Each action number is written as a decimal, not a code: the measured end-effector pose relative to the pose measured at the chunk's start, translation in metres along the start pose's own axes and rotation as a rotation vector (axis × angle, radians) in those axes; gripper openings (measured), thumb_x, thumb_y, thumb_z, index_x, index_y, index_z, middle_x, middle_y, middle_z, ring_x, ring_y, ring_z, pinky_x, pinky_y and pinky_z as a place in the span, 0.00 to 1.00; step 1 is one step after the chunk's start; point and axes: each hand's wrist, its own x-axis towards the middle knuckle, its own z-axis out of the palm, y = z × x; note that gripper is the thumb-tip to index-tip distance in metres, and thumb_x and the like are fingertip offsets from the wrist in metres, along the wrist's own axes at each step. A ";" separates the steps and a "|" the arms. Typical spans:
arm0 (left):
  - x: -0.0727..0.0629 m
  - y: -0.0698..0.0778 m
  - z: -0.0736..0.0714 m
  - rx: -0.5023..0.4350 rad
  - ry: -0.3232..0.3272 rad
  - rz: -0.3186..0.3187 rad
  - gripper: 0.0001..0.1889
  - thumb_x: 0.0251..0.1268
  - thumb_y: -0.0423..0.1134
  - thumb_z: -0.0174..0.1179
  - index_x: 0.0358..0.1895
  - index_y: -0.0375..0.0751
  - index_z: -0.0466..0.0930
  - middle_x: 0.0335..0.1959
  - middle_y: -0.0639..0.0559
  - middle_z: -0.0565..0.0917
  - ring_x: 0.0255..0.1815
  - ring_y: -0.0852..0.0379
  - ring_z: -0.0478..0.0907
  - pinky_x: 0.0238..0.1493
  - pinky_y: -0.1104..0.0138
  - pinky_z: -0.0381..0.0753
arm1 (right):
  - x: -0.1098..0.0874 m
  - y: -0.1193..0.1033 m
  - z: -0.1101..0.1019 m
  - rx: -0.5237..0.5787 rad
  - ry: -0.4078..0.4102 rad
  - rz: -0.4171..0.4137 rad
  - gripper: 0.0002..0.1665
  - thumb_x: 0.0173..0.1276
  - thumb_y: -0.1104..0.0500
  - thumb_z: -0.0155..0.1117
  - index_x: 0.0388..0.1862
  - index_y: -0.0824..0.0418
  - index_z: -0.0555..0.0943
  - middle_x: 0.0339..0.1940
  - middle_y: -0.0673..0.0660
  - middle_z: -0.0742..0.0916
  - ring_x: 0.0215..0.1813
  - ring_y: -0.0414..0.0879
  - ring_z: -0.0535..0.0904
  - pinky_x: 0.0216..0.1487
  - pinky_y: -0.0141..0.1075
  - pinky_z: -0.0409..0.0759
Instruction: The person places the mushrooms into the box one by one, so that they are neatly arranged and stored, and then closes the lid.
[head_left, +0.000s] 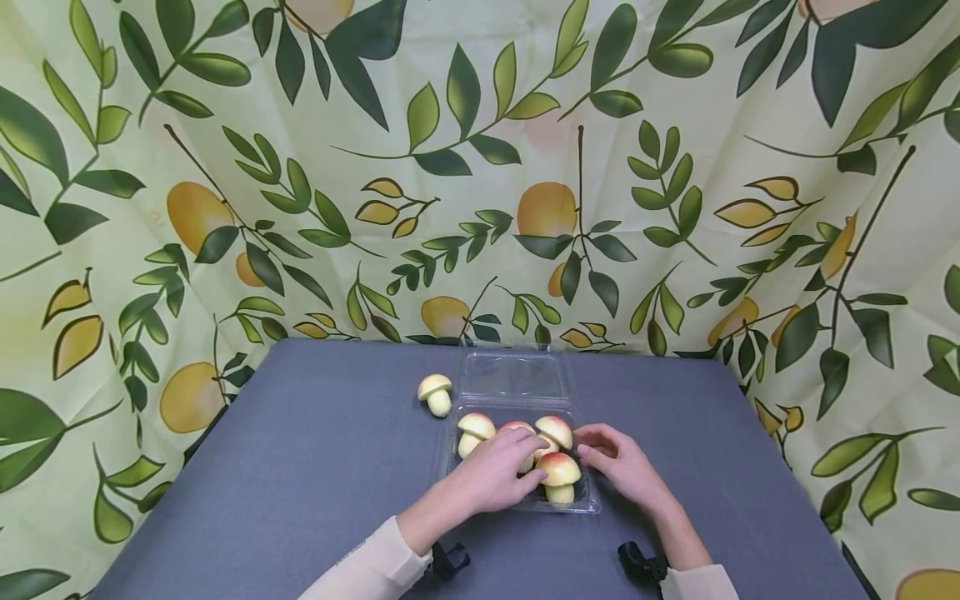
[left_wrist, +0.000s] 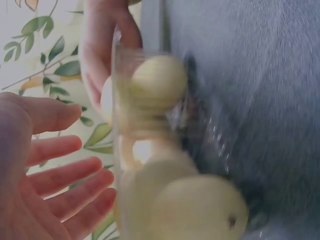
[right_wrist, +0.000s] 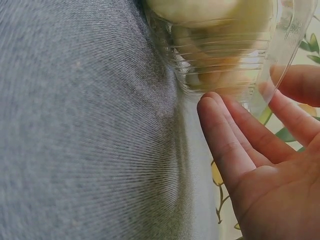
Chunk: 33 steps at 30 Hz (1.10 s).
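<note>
A clear plastic clamshell box (head_left: 592, 500) stands on the table with its lid (head_left: 513, 375) folded back. Several toy mushrooms with red-yellow caps lie in it, among them one at the front right (head_left: 561, 471), one behind it (head_left: 555, 431) and one at the left (head_left: 475, 429). My left hand (head_left: 495, 471) is over the box, partly hiding a middle mushroom, its thumb tip at the front right mushroom. In the left wrist view its fingers (left_wrist: 75, 175) are spread and fairly straight. My right hand (head_left: 622, 467) is at the box's right side, loosely bent fingertips (right_wrist: 212, 107) against the wall.
Another toy mushroom (head_left: 436, 394) lies on the grey-blue table (head_left: 337, 433), left of the lid. A leaf-and-fruit patterned cloth (head_left: 465, 208) hangs behind the table and along its sides. Dark straps (head_left: 642, 565) are on both wrists.
</note>
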 end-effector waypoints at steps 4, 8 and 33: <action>-0.004 -0.006 -0.011 -0.034 0.039 -0.010 0.17 0.71 0.44 0.63 0.58 0.43 0.82 0.55 0.53 0.83 0.58 0.57 0.79 0.58 0.65 0.79 | 0.001 0.001 0.001 -0.001 0.006 -0.001 0.21 0.73 0.59 0.66 0.59 0.69 0.78 0.52 0.64 0.85 0.45 0.48 0.85 0.46 0.36 0.83; -0.009 -0.014 -0.019 -0.071 0.077 -0.028 0.16 0.72 0.43 0.62 0.57 0.42 0.83 0.53 0.53 0.84 0.55 0.57 0.80 0.56 0.63 0.80 | 0.002 0.003 0.001 0.005 0.012 0.003 0.20 0.73 0.59 0.66 0.59 0.69 0.78 0.51 0.65 0.85 0.45 0.48 0.85 0.46 0.36 0.84; -0.026 -0.070 -0.043 -0.144 0.349 -0.165 0.08 0.70 0.36 0.63 0.48 0.41 0.85 0.45 0.49 0.86 0.49 0.52 0.83 0.49 0.54 0.82 | 0.001 0.002 0.001 0.015 0.000 0.014 0.22 0.74 0.58 0.66 0.61 0.69 0.77 0.54 0.65 0.84 0.48 0.49 0.84 0.47 0.36 0.84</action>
